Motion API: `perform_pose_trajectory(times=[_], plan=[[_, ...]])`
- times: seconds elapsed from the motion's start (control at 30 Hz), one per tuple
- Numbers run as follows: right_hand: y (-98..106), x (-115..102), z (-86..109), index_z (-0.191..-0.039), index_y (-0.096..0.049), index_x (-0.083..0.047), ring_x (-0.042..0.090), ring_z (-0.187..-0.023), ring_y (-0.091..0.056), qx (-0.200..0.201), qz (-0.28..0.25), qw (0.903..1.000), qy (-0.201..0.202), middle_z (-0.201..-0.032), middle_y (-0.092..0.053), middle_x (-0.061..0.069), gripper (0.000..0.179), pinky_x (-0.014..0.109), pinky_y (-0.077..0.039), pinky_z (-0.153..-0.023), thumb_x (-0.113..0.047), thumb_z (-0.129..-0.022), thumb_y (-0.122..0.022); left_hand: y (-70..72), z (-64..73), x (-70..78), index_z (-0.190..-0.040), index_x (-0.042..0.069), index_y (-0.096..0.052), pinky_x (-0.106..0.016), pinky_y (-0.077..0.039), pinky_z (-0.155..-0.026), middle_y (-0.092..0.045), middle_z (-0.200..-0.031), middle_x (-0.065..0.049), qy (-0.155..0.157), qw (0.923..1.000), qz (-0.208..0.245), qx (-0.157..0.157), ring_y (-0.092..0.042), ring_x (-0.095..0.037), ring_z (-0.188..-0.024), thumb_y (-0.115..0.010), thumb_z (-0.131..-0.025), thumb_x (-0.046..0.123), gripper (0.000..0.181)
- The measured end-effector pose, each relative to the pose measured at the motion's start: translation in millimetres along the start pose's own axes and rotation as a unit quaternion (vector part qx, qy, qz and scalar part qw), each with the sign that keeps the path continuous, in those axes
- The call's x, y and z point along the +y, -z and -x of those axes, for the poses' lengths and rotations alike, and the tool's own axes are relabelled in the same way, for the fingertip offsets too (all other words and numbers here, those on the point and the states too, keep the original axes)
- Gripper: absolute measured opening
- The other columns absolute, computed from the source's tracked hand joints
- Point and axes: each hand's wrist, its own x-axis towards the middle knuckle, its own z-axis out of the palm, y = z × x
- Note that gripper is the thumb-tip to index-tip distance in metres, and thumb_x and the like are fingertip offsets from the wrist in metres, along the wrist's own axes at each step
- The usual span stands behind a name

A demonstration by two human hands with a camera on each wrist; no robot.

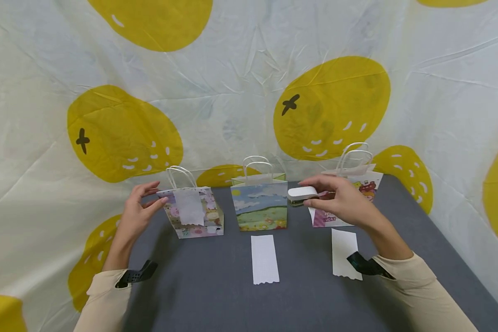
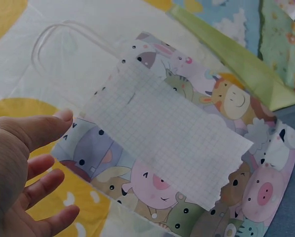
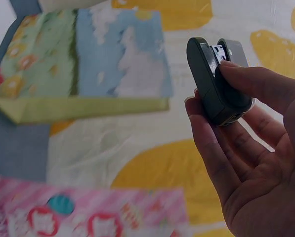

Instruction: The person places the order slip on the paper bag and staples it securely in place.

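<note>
A small paper bag with cartoon animals (image 1: 211, 214) stands at the left of the table. A grid-lined paper slip (image 2: 167, 133) with one torn wavy end lies against its front, its straight end at the bag's top edge. My left hand (image 1: 138, 210) is at that bag's upper left corner, thumb and fingers spread apart; whether a fingertip touches the bag I cannot tell. Between thumb and fingers, my right hand (image 1: 346, 200) holds a small white and dark stapler (image 1: 302, 193) in the air, beside a paper bag with a meadow and sky print (image 1: 259, 207).
Behind my right hand stands a pink and white bag (image 1: 369, 184), partly hidden. Two more white slips lie on the dark grey table (image 1: 216, 290): one slip (image 1: 265, 260) before the middle bag, another slip (image 1: 341, 251) before the right one. A yellow-patterned cloth (image 1: 232, 120) hangs behind.
</note>
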Motion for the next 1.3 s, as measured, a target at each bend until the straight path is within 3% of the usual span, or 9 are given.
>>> perform_pose_trajectory(times=[0.13, 0.3, 0.43, 0.6, 0.87, 1.1, 1.3], plan=[[8.4, 17.6, 16.5, -0.118, -0.070, -0.011, 0.020, -0.094, -0.067, 0.017, 0.012, 0.9997, -0.009, -0.109, -0.067, 0.007, 0.029, 0.027, -0.057, -0.079, -0.014, -0.090, -0.078, 2.0, 8.5, 1.5, -0.148, 0.007, -0.049, -0.006, -0.043, -0.088, -0.047, -0.140, -0.014, 0.001, 0.9997, 0.010, 0.022, -0.051, -0.035, -0.129, -0.074, -0.094, 0.013, 0.060], [17.1, 36.0, 37.6, -0.117, -0.067, -0.007, 0.018, -0.088, -0.070, 0.029, 0.016, 0.9982, -0.049, -0.105, -0.069, 0.012, 0.029, 0.028, -0.058, -0.072, -0.013, -0.090, -0.078, 2.1, 19.7, 2.5, -0.149, 0.009, -0.050, -0.006, -0.042, -0.088, -0.049, -0.137, -0.014, 0.003, 0.9991, -0.003, 0.043, -0.052, -0.032, -0.127, -0.075, -0.093, 0.011, 0.061], [22.7, 52.5, 54.4, -0.116, -0.066, -0.005, 0.015, -0.083, -0.069, 0.034, 0.035, 0.9963, -0.071, -0.102, -0.069, 0.013, 0.030, 0.028, -0.058, -0.070, -0.013, -0.090, -0.079, -0.7, 30.5, 4.0, -0.142, 0.005, -0.055, -0.006, -0.044, -0.087, -0.053, -0.130, -0.014, 0.006, 0.9977, 0.008, 0.067, -0.055, -0.022, -0.117, -0.074, -0.093, 0.009, 0.053], [30.9, 75.7, 75.4, -0.117, -0.066, -0.004, 0.011, -0.086, -0.067, 0.044, 0.059, 0.9935, -0.087, -0.110, -0.065, 0.015, 0.032, 0.024, -0.056, -0.071, -0.013, -0.089, -0.079, -10.0, 45.1, 4.6, -0.132, 0.001, -0.062, -0.008, -0.048, -0.084, -0.059, -0.122, -0.014, 0.007, 0.9954, 0.033, 0.090, -0.060, -0.008, -0.102, -0.074, -0.092, 0.006, 0.042], [41.0, 118.2, 104.2, -0.116, -0.069, -0.002, -0.004, -0.091, -0.061, 0.076, 0.111, 0.9848, -0.111, -0.115, -0.067, 0.017, 0.033, 0.017, -0.053, -0.074, -0.013, -0.087, -0.081, -31.8, 58.5, -1.8, -0.130, 0.000, -0.062, -0.012, -0.050, -0.082, -0.062, -0.121, -0.015, 0.003, 0.9969, 0.052, 0.058, -0.058, -0.007, -0.098, -0.075, -0.091, 0.004, 0.040], [44.8, 145.1, 124.2, -0.111, -0.069, -0.001, -0.005, -0.085, -0.063, 0.068, 0.137, 0.9794, -0.132, -0.105, -0.071, 0.012, 0.033, 0.018, -0.053, -0.069, -0.013, -0.083, -0.084, -52.6, 66.4, 0.6, -0.128, -0.002, -0.063, -0.017, -0.052, -0.079, -0.065, -0.117, -0.017, -0.001, 0.9965, 0.080, 0.023, -0.059, -0.008, -0.096, -0.074, -0.090, 0.001, 0.039], [49.0, 162.2, 135.0, -0.108, -0.070, -0.002, 0.000, -0.081, -0.062, 0.057, 0.184, 0.9681, -0.160, -0.102, -0.071, 0.012, 0.035, 0.020, -0.052, -0.068, -0.017, -0.081, -0.087, -74.5, 70.9, 6.4, -0.125, -0.007, -0.062, -0.022, -0.053, -0.078, -0.064, -0.118, -0.026, 0.022, 0.9954, 0.092, -0.015, -0.062, -0.017, -0.096, -0.073, -0.091, -0.001, 0.037]])
